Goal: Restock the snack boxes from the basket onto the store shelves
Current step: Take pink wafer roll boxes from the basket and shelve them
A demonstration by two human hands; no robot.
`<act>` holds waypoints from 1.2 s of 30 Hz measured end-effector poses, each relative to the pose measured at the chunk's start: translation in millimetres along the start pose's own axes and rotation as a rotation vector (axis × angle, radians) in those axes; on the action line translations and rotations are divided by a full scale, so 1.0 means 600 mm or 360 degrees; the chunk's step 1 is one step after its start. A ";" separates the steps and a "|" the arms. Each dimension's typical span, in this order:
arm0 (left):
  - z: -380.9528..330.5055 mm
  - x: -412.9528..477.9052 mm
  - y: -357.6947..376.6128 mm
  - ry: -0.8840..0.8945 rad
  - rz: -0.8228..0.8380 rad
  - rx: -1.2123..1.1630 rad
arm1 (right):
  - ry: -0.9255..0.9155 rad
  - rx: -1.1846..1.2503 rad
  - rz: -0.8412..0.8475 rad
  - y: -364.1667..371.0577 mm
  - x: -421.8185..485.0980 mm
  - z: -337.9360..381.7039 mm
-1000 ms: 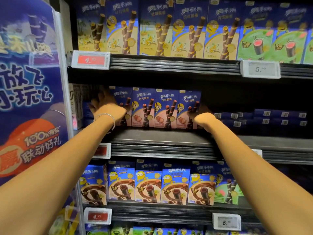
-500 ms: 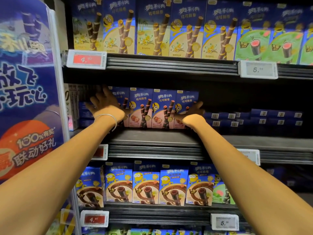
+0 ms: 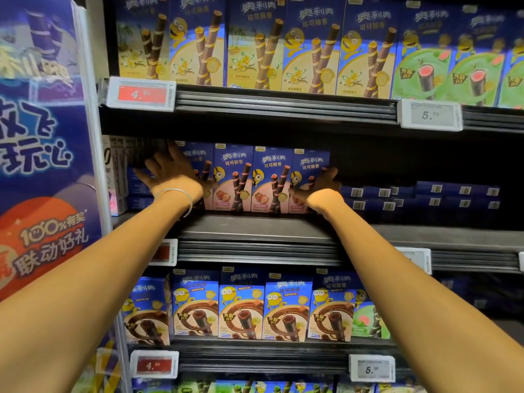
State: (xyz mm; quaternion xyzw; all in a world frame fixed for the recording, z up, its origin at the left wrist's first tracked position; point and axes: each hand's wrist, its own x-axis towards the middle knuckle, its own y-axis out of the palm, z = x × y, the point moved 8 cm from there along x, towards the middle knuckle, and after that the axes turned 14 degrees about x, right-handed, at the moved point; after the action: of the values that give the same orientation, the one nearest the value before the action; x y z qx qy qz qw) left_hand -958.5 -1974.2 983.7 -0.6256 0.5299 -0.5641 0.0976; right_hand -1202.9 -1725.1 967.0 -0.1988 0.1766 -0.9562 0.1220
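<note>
I see four strawberry snack boxes (image 3: pixel 252 180) standing upright in a row, set back on the middle shelf (image 3: pixel 255 231). The left hand (image 3: pixel 170 177) (a silver bangle (image 3: pixel 175 190) on its wrist) lies against the leftmost box, fingers (image 3: pixel 154 168) spread wide. The right hand (image 3: pixel 323 188) presses the rightmost box's outer edge, fingers straight and slightly apart. Flat blue boxes (image 3: pixel 453 197) are stacked further right.

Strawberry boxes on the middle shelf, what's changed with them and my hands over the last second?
The left hand has opened, fingers now spread at the left end of the row of four strawberry boxes. The right hand has slid a little left, onto the rightmost box. The row stands unchanged on the middle shelf.
</note>
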 end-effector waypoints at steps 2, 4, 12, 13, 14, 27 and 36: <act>0.000 -0.004 -0.006 -0.0009 0.0026 -0.0004 | -0.0024 -0.0011 0.0015 0.000 -0.001 0.001; 0.000 -0.009 -0.020 -0.0029 0.0031 -0.0032 | -0.0016 0.0029 0.0020 -0.001 -0.004 0.002; -0.015 -0.051 -0.036 -0.0003 0.0382 -0.0528 | 0.0040 -0.0048 0.0259 -0.001 -0.022 -0.011; -0.021 -0.058 -0.037 -0.0003 0.0405 -0.0630 | 0.0066 0.0066 0.0226 -0.008 -0.026 -0.015; -0.027 -0.067 -0.041 0.0006 0.0397 -0.0724 | 0.0094 0.0180 0.0187 -0.015 -0.032 -0.020; -0.069 -0.224 -0.109 -0.0003 0.0187 -0.1762 | -0.0218 0.0917 0.0227 -0.127 -0.180 0.015; -0.051 -0.551 -0.064 0.0153 0.0087 -0.1875 | -0.0212 0.1129 0.0367 -0.229 -0.368 -0.144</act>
State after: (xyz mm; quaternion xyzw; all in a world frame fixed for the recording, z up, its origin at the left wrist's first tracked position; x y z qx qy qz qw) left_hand -896.4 -1687.9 822.5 -0.5343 0.7736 -0.1998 -0.2760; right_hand -1065.2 -1508.2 871.6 -0.1848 -0.1525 -0.9230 0.3012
